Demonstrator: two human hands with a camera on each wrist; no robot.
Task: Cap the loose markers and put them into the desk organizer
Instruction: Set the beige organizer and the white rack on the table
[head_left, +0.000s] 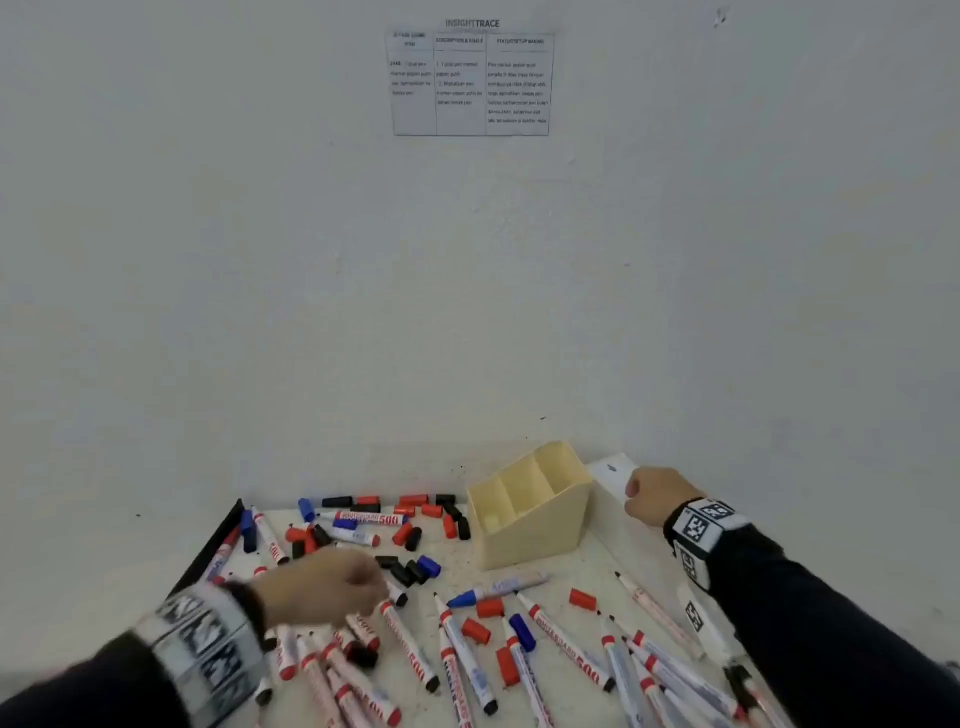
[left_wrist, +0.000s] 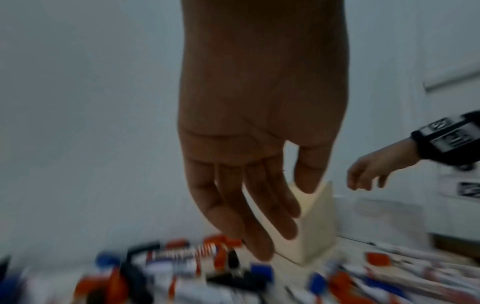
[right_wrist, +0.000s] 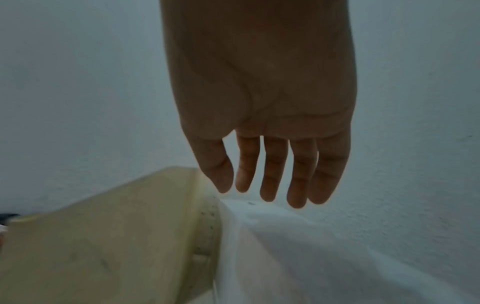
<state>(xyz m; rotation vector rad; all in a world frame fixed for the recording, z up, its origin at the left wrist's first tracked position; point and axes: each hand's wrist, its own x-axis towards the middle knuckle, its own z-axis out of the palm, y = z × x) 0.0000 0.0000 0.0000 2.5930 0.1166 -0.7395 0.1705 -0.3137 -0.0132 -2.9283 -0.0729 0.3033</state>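
Many uncapped whiteboard markers (head_left: 566, 649) and loose red, black and blue caps (head_left: 410, 535) lie scattered over the table. A cream desk organizer (head_left: 530, 512) with three slanted compartments stands at the back, right of centre. My left hand (head_left: 332, 587) hovers blurred over the markers at front left; its fingers (left_wrist: 249, 216) hang straight and hold nothing. My right hand (head_left: 657, 493) hangs in the air just right of the organizer (right_wrist: 103, 236), fingers (right_wrist: 272, 174) loose and empty.
The table stands against a pale wall (head_left: 467, 260) with a printed sheet (head_left: 470, 83) taped high up. A black edge (head_left: 213, 545) runs along the table's left side. A white ledge (head_left: 613, 478) lies behind the organizer. A tagged white marker (head_left: 698, 618) lies at right.
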